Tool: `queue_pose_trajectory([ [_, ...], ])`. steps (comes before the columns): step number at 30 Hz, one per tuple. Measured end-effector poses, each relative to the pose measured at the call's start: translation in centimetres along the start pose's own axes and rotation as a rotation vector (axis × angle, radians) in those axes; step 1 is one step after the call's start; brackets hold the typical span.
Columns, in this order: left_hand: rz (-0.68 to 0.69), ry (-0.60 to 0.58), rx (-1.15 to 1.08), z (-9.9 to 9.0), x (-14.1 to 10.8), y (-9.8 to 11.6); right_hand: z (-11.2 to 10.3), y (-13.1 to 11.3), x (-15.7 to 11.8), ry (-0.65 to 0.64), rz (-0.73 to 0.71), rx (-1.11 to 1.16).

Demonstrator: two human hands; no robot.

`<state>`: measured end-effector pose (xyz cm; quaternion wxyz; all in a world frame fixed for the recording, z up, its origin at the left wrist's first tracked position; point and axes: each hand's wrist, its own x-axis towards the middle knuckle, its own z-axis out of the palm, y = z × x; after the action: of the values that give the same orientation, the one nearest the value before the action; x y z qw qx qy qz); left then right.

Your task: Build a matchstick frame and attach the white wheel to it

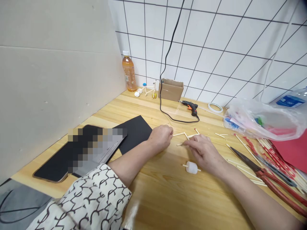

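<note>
My left hand (161, 137) is closed, its fingertips pinching one end of a small frame of thin wooden sticks (178, 134). On the other side, my right hand (203, 151) has thumb and fingers pressed together on the same stick frame. The fingers partly cover the joints there. Just below my right hand lies a white cylinder (192, 167) with a thin stick poking out of both ends. A red-tipped stick (196, 131) shows behind the right fingers.
At the back stand an orange drink bottle (129, 72), a small stick bicycle (150, 89), a cardboard box (171, 90), a glue gun (190, 107) and a tape roll (215, 107). Red-handled shears (266, 175), loose sticks and a plastic bag (263, 119) lie right. A phone (55, 159) and black sheet (135, 132) lie left.
</note>
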<state>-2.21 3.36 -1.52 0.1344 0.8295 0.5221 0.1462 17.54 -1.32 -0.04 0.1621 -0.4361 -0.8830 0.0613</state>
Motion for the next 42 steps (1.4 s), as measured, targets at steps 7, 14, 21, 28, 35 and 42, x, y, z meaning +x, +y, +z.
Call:
queue_pose_trajectory([
  [7,-0.002,-0.022,0.013,-0.1,0.1,0.1,0.9,-0.6,1.9,-0.057,-0.017,-0.043],
  [14,0.004,-0.026,0.015,-0.1,0.2,0.2,1.5,-0.4,1.8,-0.063,-0.021,-0.052],
  [21,0.007,-0.021,0.022,-0.1,0.2,0.2,1.7,-0.5,1.9,-0.079,-0.018,-0.057],
  [28,0.008,-0.016,0.026,0.0,0.4,0.2,1.7,-0.5,1.8,-0.1,-0.004,-0.045],
  [35,0.013,-0.009,0.026,0.1,0.5,0.1,1.6,-0.6,1.8,-0.102,-0.002,-0.04],
  [42,0.009,-0.007,0.032,0.1,0.5,0.1,1.7,-0.4,1.8,-0.096,-0.011,-0.037],
])
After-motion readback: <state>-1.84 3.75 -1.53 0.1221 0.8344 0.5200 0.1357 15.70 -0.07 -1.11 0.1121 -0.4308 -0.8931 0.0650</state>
